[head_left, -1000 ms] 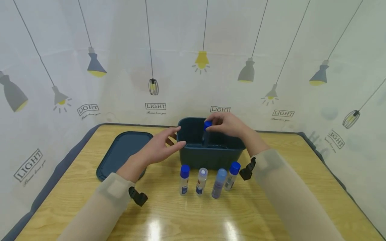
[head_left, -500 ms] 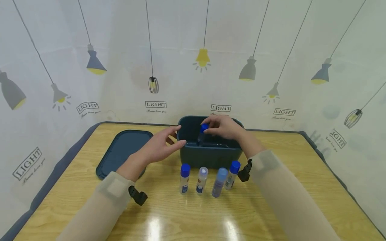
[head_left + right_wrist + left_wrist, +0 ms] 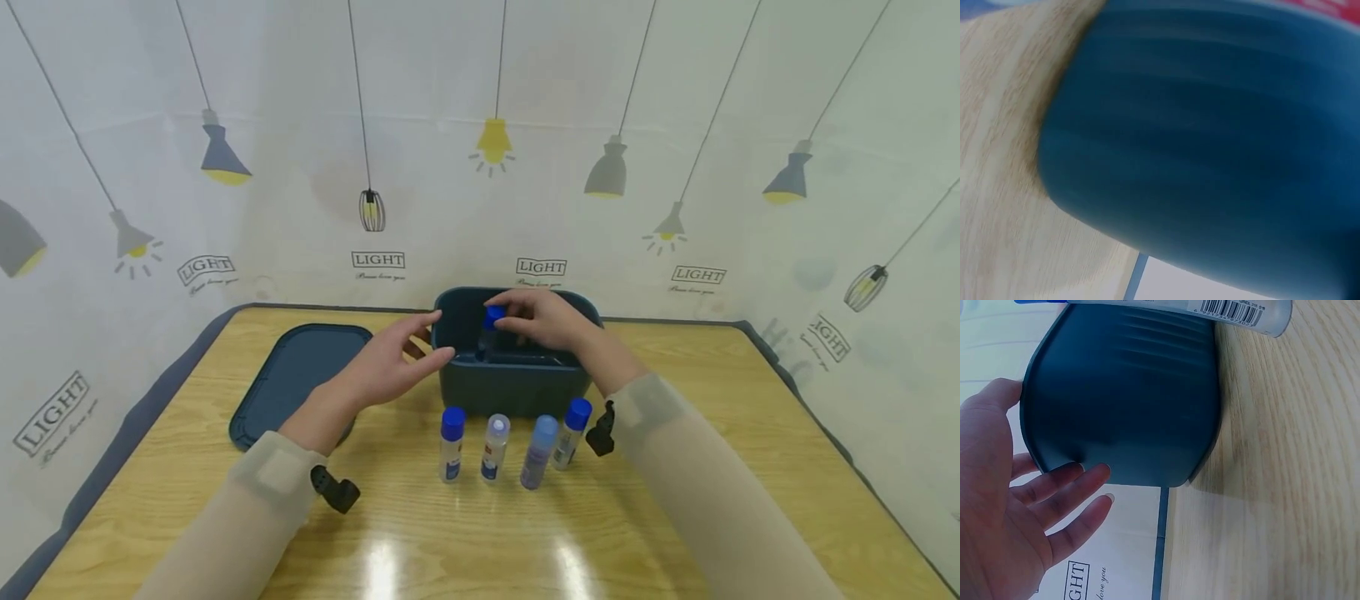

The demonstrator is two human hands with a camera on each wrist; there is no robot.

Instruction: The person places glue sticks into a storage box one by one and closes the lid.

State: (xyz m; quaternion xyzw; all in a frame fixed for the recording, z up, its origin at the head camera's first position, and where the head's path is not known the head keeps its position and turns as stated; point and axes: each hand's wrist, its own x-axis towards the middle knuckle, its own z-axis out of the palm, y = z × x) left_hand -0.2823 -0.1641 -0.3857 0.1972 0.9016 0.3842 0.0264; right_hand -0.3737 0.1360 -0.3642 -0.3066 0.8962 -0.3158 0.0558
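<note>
My right hand (image 3: 546, 319) reaches over the rim of a dark teal bin (image 3: 517, 392). It pinches the blue cap of a clear glue bottle (image 3: 492, 319), which stands upright inside; its lower part is hidden behind the bin's front wall. At the bin's left end, my left hand (image 3: 390, 362) rests with spread, relaxed fingers at the rim and outer wall. The left wrist view shows those fingers (image 3: 1079, 487) beside the bin's side (image 3: 1129, 400). Only the bin's outer wall (image 3: 1197, 137) fills most of the right wrist view; the right hand is out of sight there.
In front of the bin stand several glue bottles, among them a blue-capped one (image 3: 452, 446), a clear-capped one (image 3: 494, 450) and a light blue one (image 3: 538, 454). A dark teal lid (image 3: 300, 371) lies left on the wooden table (image 3: 450, 542). A printed curtain hangs behind.
My right hand has moved left inside the bin with the glue bottle, toward the bin's left end. The left hand keeps its place at the rim.
</note>
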